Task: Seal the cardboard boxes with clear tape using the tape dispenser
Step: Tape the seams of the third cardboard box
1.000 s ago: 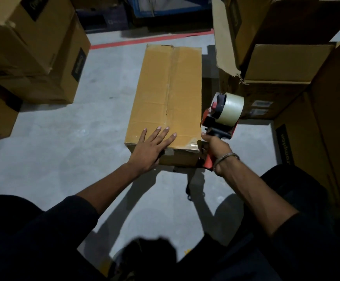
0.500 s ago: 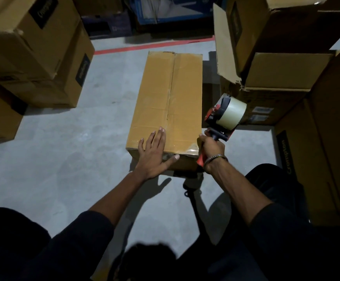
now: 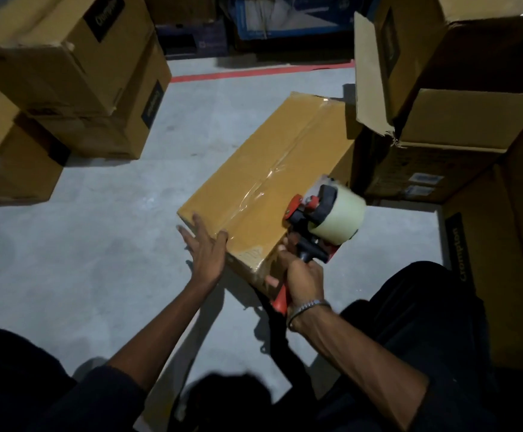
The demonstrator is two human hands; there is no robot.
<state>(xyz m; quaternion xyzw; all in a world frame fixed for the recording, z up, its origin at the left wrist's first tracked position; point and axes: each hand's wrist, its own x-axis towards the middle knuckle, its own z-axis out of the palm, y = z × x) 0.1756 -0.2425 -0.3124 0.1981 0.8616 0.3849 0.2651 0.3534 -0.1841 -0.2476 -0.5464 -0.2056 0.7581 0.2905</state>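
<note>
The left hand (image 3: 205, 246) lies flat with straight fingers against the near left corner of the cardboard box (image 3: 266, 188), with the thumb up on the top edge. The right hand (image 3: 300, 275) grips the handle of the tape dispenser (image 3: 316, 222), and the roll of clear tape (image 3: 338, 221) sits just beside the near right edge of the box.

Half a second ago the box lay straight, with its long side pointing away from the person. Now it is turned, and its far end points toward the open boxes (image 3: 441, 120) on the right. The left hand was resting on top of the box then; now it is at the corner, so I judge it is the hand that turned the box. A strip of clear tape (image 3: 263, 185) already shines along the centre seam. The turn probably brings a near edge into reach for the next strip. The stacked boxes (image 3: 67, 88) on the left have not moved on the floor (image 3: 98, 244).
</note>
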